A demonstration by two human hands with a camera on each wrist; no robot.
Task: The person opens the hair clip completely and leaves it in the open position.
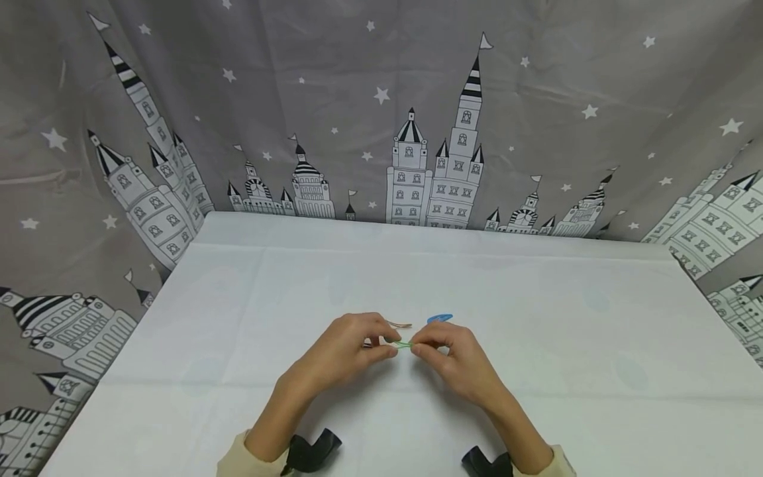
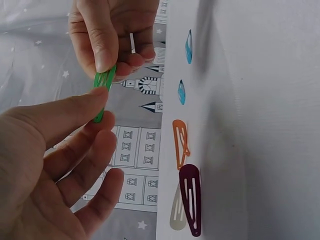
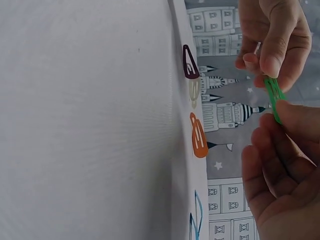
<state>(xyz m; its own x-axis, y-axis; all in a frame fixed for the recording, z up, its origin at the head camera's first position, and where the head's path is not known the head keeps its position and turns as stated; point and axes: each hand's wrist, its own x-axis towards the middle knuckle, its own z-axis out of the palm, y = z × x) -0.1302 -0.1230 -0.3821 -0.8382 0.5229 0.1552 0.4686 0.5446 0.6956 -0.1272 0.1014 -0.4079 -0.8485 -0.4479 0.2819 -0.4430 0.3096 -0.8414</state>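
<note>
Working two-handed over white worktop (image 1: 536, 318). At centre, in front of the body, raised off the surface: small green hair clip (image 3: 273, 92). Pinching one end with left hand (image 1: 354, 341), by thumb and index fingertip, with remaining fingers loosely bent, off the clip. Pinching the other end with right hand (image 1: 456, 361), likewise by thumb and fingertip. Leaving a short bare stretch of green between thumbs. Hard to tell from these views whether snapped flat or sprung open.

Probably at the stage of flexing the clip, judging by the grip alone. To do it well: keep both pinches out at the ends, with thumbs level, so as to bend evenly. Build pressure slowly; likely springy, apt to flip out of a loose pinch. Keep skin away from the slots, to avoid a nip. Steady with one hand, flex with the other; avoid twisting with both.

Near the hands, on the worktop: orange clip (image 3: 200, 142), dark purple clip (image 2: 185, 192) overlapping pale clip (image 2: 176, 220) in left-wrist view (touching or not, cannot tell), two blue clips (image 2: 188, 50) farther along. Stay low, to catch any slip without scattering these.
</note>
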